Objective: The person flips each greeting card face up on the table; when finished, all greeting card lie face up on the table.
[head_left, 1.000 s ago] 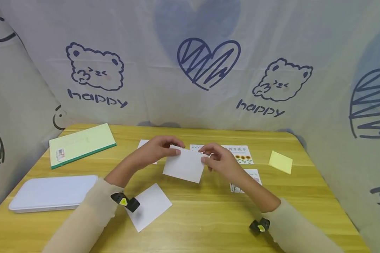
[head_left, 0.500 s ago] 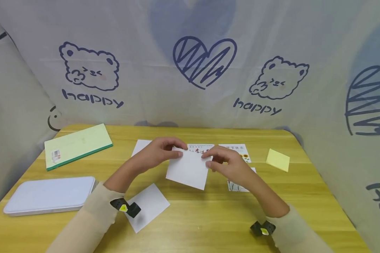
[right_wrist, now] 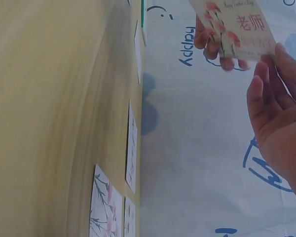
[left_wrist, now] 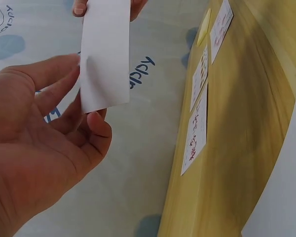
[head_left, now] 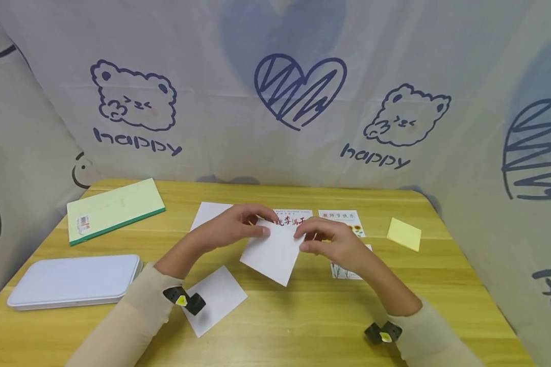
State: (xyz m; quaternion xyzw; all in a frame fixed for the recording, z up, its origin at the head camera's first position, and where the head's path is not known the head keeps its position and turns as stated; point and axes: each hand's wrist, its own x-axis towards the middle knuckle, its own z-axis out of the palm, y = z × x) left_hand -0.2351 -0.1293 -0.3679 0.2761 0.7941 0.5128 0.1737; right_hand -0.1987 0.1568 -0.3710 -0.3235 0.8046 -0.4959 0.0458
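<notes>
a pale cloth (head_left: 220, 137) with blue hearts and bears hangs behind a wood-grained table (head_left: 321, 326). the held card (head_left: 272, 257), tilted above the table, turns its white face to the head camera; its other face, in the right wrist view, bears pink flowers and red characters. the left hand (head_left: 234, 223) pinches its upper left corner between thumb and fingers; the right hand (head_left: 331, 242) pinches its right edge. beyond the held card lies a red-lettered card (head_left: 286, 217); to its right, a sunflower card (head_left: 341, 218), a flower-stem card (head_left: 341, 271) and a yellow pad (head_left: 404, 234); to its left, a pale green book (head_left: 116, 211) and a white case (head_left: 75, 282); nearer the camera, a white sheet (head_left: 219, 298).
</notes>
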